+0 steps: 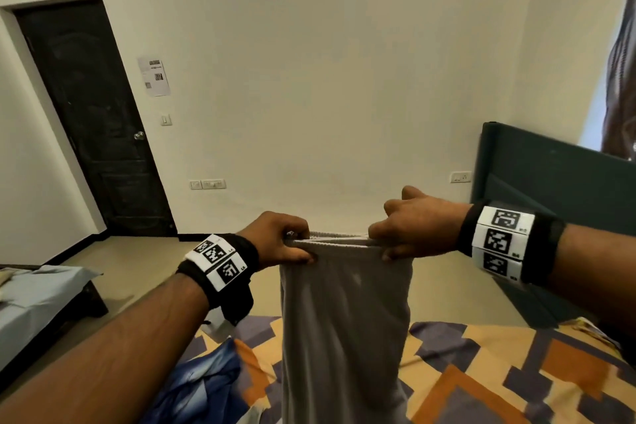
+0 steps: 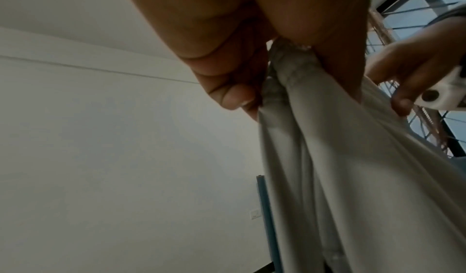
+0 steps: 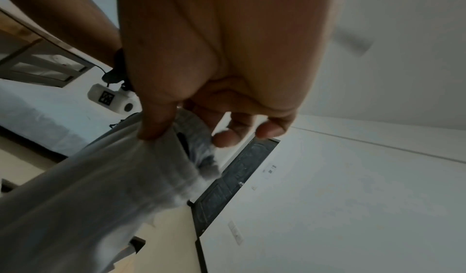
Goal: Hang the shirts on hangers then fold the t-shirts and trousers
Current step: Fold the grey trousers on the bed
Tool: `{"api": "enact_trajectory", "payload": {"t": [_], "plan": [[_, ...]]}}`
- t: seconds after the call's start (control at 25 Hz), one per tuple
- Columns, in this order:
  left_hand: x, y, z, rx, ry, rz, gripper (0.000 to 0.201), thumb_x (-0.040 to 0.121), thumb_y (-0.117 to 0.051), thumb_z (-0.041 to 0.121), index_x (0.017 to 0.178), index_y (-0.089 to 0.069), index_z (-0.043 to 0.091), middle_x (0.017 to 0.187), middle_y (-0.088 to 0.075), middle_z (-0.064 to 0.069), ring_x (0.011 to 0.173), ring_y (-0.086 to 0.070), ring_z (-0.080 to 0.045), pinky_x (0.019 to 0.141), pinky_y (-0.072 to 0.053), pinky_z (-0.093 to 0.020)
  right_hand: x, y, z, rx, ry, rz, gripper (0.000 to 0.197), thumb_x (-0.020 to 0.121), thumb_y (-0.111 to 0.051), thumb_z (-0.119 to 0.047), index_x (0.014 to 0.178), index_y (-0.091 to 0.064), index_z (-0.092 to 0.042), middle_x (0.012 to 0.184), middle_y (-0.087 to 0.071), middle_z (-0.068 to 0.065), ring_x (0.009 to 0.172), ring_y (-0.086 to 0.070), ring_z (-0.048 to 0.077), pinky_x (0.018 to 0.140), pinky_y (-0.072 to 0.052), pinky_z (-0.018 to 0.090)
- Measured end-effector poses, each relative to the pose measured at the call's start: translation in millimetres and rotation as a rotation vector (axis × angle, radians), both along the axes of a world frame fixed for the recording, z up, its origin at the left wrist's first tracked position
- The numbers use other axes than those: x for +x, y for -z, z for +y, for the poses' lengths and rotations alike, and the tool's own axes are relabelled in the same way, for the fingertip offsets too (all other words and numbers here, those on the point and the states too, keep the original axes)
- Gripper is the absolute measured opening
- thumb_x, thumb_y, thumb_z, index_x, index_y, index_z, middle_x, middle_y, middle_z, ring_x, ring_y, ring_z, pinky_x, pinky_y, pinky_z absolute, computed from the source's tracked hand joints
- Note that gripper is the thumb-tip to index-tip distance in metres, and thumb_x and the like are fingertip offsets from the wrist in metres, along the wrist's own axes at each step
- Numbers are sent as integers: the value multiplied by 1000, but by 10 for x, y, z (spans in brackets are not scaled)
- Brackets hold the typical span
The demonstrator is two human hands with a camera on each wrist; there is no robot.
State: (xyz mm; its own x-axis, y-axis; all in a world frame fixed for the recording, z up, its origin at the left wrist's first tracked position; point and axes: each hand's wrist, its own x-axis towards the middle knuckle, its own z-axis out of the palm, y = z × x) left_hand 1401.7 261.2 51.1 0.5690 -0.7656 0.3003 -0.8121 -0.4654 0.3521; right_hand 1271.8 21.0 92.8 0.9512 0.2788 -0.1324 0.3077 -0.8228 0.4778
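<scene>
Grey trousers (image 1: 344, 320) held up by the waistband, long axis hanging straight down toward the patterned bed (image 1: 481, 372); left hand (image 1: 278, 241) and right hand (image 1: 416, 224) level, fingers (image 3: 156, 125) curled, pinching opposite waistband ends.

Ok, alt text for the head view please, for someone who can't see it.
Both hands, left hand and right hand, pinch the top edge of grey trousers, held up so they hang over a patterned bedsheet. A blue garment lies on the sheet at left; a dark door stands behind.
</scene>
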Motion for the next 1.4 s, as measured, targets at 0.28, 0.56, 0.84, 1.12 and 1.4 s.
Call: {"api": "enact_trajectory", "payload": {"t": [0.28,0.56,0.84,1.12,1.4], "plan": [[130,-690,179,-105,-20,-48,17,50,-63,58,59,-56,45,60,-53,21,58,-48,-1,55,-33,-12,183,-564,-123,584,64,-95,31,83,-70,-39,106,-58,-22,98,-61,-2,89,-56,16,82,-51,40],[-56,-1131,57,-312,-6,-61,25,50,-60,47,61,-63,24,57,-57,6,55,-49,-3,55,-40,-21,181,-801,-106,813,-272,-155,31,71,-79,-4,100,-72,-12,127,-48,-7,106,-51,7,85,-49,20],[-173,-934,234,-375,67,-26,26,60,-58,39,76,-72,24,85,-66,4,83,-63,-11,77,-52,-32,-83,-457,129,733,-467,-253,25,69,-79,-28,90,-68,-20,109,-60,-13,107,-47,7,90,-39,37],[-315,-1133,679,-227,143,-62,32,57,-54,44,77,-68,22,82,-65,2,78,-59,-8,73,-48,-24,-98,-492,633,19,-217,-277,34,74,-70,-43,105,-62,-32,114,-60,-20,122,-37,13,92,-21,42],[-447,-800,1394,553,-22,15,25,83,-64,18,108,-67,15,103,-65,-1,83,-51,-8,70,-40,-18,-206,-547,1404,378,-147,14,28,88,-64,-20,114,-65,-32,118,-55,-18,100,-56,7,85,-52,36]]}}
